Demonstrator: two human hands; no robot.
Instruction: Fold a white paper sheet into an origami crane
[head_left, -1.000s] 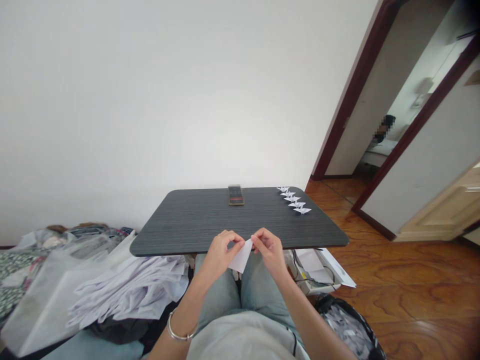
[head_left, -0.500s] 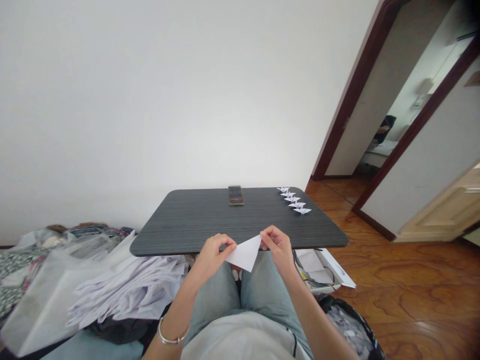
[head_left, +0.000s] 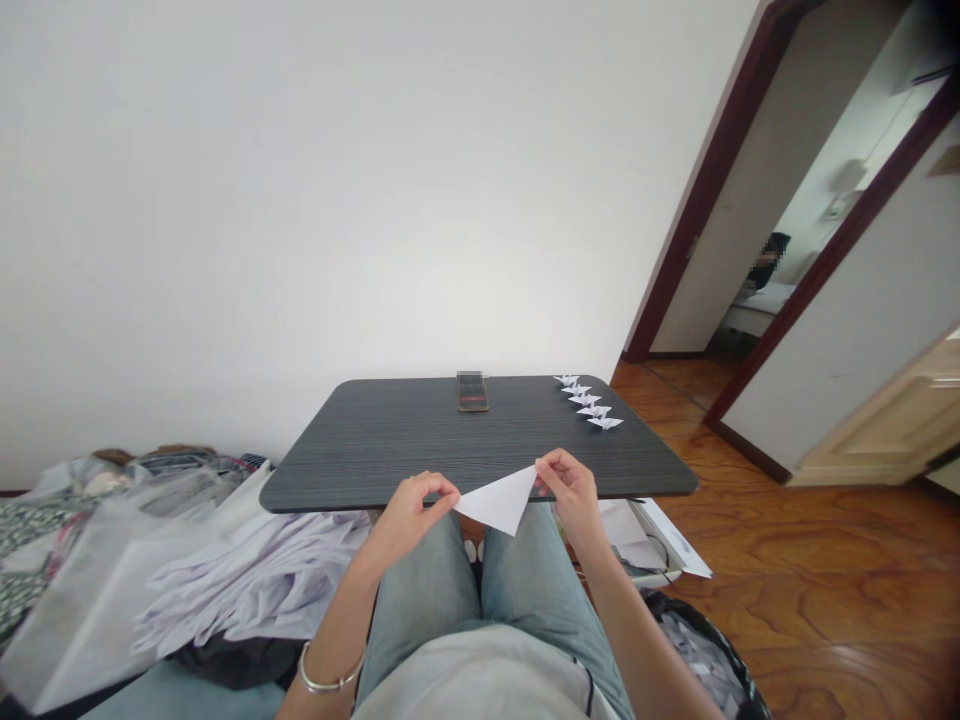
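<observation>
A white sheet of paper folded into a triangle (head_left: 501, 502) is stretched between my two hands, just over the near edge of the dark table (head_left: 390, 440) and above my lap. My left hand (head_left: 414, 512) pinches its left corner between thumb and fingers. At the upper right corner, my right hand (head_left: 571, 490) pinches the paper in the same way. The third corner points down towards my knees. Several small folded white paper figures (head_left: 592, 400) stand in a slanting row at the table's right side.
A phone (head_left: 472, 392) lies near the table's back edge. On the left are piled clothes and a white cloth heap (head_left: 255, 580). To the right sit an open white box (head_left: 637, 540) with papers and cables, and a black bag (head_left: 701, 650) of paper scraps.
My hands have moved further apart, the left one to the left and the right one to the right. More of the paper triangle shows between them, and its lower corner has shifted right.
</observation>
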